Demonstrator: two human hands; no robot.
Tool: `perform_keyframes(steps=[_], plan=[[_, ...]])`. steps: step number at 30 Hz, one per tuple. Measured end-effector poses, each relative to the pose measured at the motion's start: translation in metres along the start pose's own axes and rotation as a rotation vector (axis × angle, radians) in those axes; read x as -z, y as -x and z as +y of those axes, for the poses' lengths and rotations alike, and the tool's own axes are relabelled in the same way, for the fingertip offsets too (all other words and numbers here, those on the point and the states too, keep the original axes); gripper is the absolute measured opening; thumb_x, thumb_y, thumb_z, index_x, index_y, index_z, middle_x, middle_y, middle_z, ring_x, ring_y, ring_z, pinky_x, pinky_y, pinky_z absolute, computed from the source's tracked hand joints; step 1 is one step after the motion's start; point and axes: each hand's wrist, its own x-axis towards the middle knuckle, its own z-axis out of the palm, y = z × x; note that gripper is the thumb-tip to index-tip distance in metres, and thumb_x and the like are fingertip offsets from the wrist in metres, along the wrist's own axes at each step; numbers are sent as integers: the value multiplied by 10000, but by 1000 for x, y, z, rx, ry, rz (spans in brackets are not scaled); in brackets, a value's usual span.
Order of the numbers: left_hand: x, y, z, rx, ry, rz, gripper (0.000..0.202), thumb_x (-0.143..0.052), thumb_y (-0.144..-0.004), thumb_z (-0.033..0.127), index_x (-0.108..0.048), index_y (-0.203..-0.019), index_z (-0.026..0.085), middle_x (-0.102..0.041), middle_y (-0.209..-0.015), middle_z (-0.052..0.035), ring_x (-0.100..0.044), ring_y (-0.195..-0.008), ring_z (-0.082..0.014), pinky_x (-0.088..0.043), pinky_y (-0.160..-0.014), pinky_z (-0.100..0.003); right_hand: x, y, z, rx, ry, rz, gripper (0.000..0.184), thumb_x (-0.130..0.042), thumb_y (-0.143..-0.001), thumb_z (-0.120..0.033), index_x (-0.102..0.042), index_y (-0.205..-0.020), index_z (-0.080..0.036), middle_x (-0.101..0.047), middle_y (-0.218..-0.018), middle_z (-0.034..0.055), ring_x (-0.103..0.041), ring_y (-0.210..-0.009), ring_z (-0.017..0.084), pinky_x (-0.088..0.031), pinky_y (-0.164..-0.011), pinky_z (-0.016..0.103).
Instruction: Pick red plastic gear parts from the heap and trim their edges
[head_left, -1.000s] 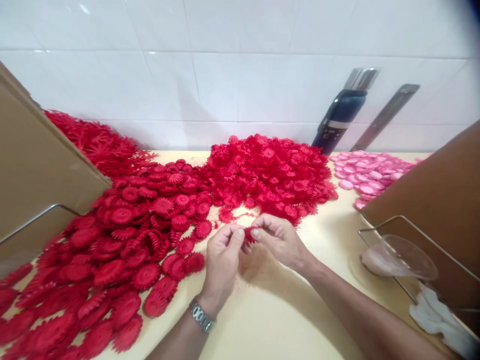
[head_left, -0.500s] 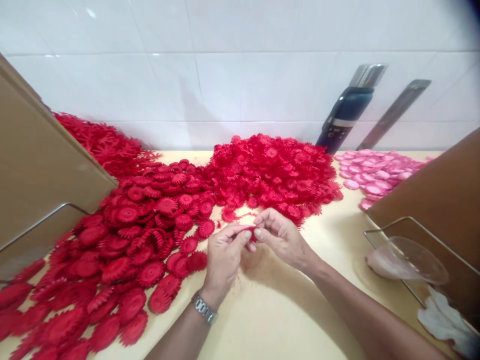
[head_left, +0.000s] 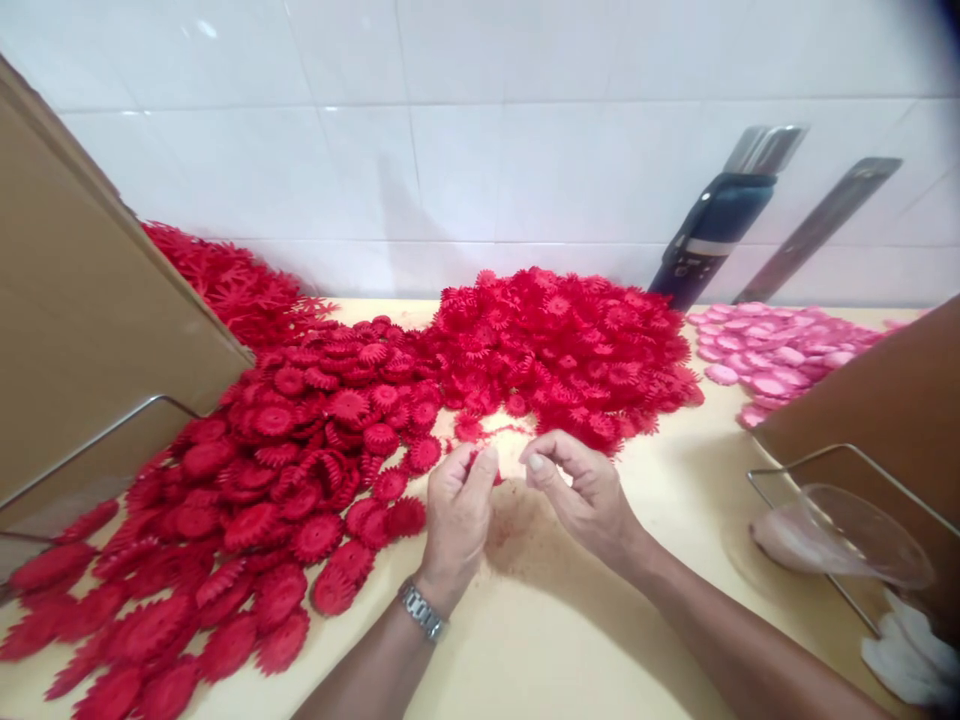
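My left hand [head_left: 459, 510], with a metal-band watch at its wrist, is closed, thumb against fingers, on a red paper-like fringed piece [head_left: 496, 479] that mostly hides behind the fingers. To its right, apart from it, my right hand [head_left: 589, 490] has thumb and index tips brought together in a pinch; whatever may be between them is too small to make out. Left of the hands spreads a pile of red notched discs [head_left: 274, 510], several stacked thick. A heap of red fringed flower shapes [head_left: 562, 350] lies just beyond the hands.
Cardboard walls stand at left [head_left: 97, 260] and right [head_left: 877, 420]. Wire frames and a clear plastic cup [head_left: 855, 535] are near the right one, with white tissue [head_left: 911, 650] below. Pink discs [head_left: 787, 350], a dark blue flask [head_left: 724, 230] and a metal strip [head_left: 821, 230] sit behind.
My hands have moved apart from where their fingertips met over the red piece; it stays with my left hand. The whole view has shifted slightly, so things appear further right.
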Motion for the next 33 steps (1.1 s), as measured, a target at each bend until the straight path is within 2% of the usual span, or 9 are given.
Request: perform_keyframes(steps=[3,7,13,17,20,22,24,28,33], plan=[[-1,1,-1,-2,-14,-47,390,-571,-755,439,-371,-553,172,-288,-545,57,-260,-512,-72,-222,-462,-202,-5,1,-3,-16,-28,-63,168,-501,-819,-303,-504,-706,-178,-493,-603,-21,-454,-558,98,-368,-530,225],[-1,4,1,12,-7,-122,387,-564,-763,447,-399,-555,165,-297,-546,52,-264,-512,-73,-222,-462,-209,-6,-3,-1,-137,-148,-149,191,-593,-756,-326,-484,-700,-179,-503,-629,-26,-439,-560,90,-353,-508,211],[1,7,5,18,77,-255,302,-480,-835,389,-477,-628,169,-397,-538,40,-354,-490,-83,-263,-451,-214,1,-4,-1,-172,-263,-171,215,-538,-804,-361,-496,-687,-186,-486,-595,-25,-435,-551,102,-362,-523,229],[0,6,9,22,140,-165,262,-529,-805,302,-471,-589,165,-419,-505,43,-375,-467,-78,-287,-456,-209,2,-6,6,-167,-244,0,196,-510,-815,-319,-489,-671,-187,-482,-591,-30,-430,-546,98,-353,-518,222],[-1,4,13,-17,201,-2,280,-544,-784,273,-435,-549,167,-411,-474,51,-381,-456,-73,-300,-462,-201,9,-13,17,-156,-262,266,205,-485,-816,-291,-445,-643,-191,-463,-571,-40,-419,-528,89,-343,-509,216],[-2,3,15,-47,214,41,254,-558,-768,265,-454,-560,165,-450,-485,45,-414,-477,-75,-325,-484,-198,14,-17,22,-158,-285,379,190,-495,-810,-296,-437,-659,-195,-453,-560,-48,-410,-513,85,-336,-496,211],[-3,1,16,-13,217,-2,173,-580,-746,261,-512,-625,158,-515,-531,29,-461,-507,-83,-332,-478,-195,17,-19,22,-152,-295,297,174,-511,-808,-312,-461,-693,-191,-465,-581,-43,-424,-528,87,-346,-504,213],[-6,-2,17,100,272,-74,68,-588,-701,199,-554,-706,142,-565,-565,13,-521,-531,-99,-368,-470,-195,9,-15,14,-133,-350,-47,206,-506,-823,-359,-506,-728,-176,-502,-641,-21,-466,-583,94,-387,-565,232],[-6,-1,18,260,392,-145,102,-544,-700,189,-544,-797,158,-575,-585,22,-521,-480,-95,-411,-434,-196,-2,-11,7,-192,-490,-169,244,-516,-820,-426,-526,-788,-184,-540,-619,-25,-496,-537,96,-398,-545,243]])
